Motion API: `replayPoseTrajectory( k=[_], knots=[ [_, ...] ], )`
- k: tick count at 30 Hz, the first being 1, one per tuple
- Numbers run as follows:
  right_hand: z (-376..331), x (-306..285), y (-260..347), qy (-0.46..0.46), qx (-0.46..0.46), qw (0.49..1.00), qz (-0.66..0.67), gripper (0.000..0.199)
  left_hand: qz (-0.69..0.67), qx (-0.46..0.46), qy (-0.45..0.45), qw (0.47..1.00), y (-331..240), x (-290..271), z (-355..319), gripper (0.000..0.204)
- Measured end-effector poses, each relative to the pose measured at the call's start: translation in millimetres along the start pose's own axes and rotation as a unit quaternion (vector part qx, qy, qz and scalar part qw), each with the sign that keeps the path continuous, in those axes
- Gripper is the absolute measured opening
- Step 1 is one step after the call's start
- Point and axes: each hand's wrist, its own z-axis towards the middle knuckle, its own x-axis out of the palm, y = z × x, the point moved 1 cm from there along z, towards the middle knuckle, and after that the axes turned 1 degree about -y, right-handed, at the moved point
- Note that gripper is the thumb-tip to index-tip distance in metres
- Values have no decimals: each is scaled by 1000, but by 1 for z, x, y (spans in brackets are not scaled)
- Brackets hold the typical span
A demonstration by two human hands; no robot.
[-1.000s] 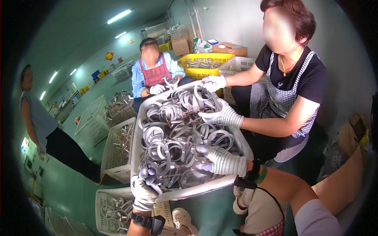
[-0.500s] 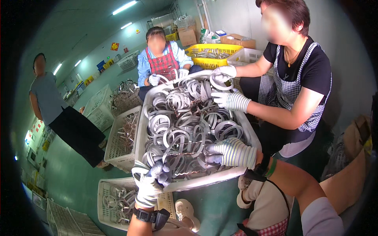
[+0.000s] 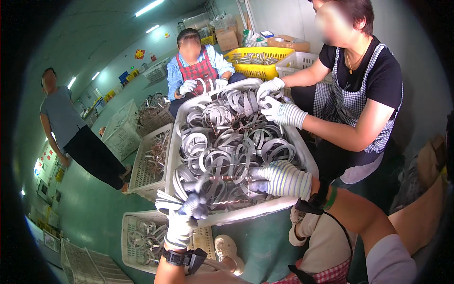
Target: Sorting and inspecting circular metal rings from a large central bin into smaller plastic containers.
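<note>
A large white tub (image 3: pixel 253 212) is heaped with flat grey metal rings (image 3: pixel 227 161). My left hand (image 3: pixel 183 222), in a striped glove with dark fingertips, is closed round several metal rings at the tub's near left corner. These rings stick out to the left of the fingers. My right hand (image 3: pixel 286 181), gloved alike, is over the near right part of the heap. Its fingers are pinched at the end of a thin copper-coloured strip (image 3: pixel 227 177) that runs toward my left hand. The right fingertips are partly hidden among the rings.
Opposite, a person in a red checked apron (image 3: pixel 201 75) handles rings. At the right, another person's gloved hands (image 3: pixel 283 111) reach over the rim. White crates (image 3: pixel 150 158) stand at the left, one crate (image 3: pixel 142 239) low beside my foot. A yellow crate (image 3: pixel 260 68) stands behind.
My left hand stays closed on the rings, which have fanned out. My right hand has barely moved. The right-hand co-worker's hands have come together, and the standing person's arm has swung forward.
</note>
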Motion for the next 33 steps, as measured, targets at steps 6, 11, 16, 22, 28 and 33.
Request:
replayPoseTrajectory(
  k=[6,11,16,22,28,33],
  knots=[
    [1,-16,8,64,116,939,317,29,386,37,52,920,15,-45,1,31],
    [1,-21,11,47,124,900,415,30,294,74,66,951,12,-34,6,27],
    [4,-15,9,46,139,924,354,35,410,199,65,888,7,-29,4,28],
    [5,-18,25,-27,88,913,397,32,337,60,-43,939,-1,-11,-4,22],
    [6,-2,33,-101,111,905,399,18,189,80,-54,977,-2,22,-6,29],
    [11,29,21,-135,94,902,400,21,314,174,29,933,6,28,-15,42]
  ],
)
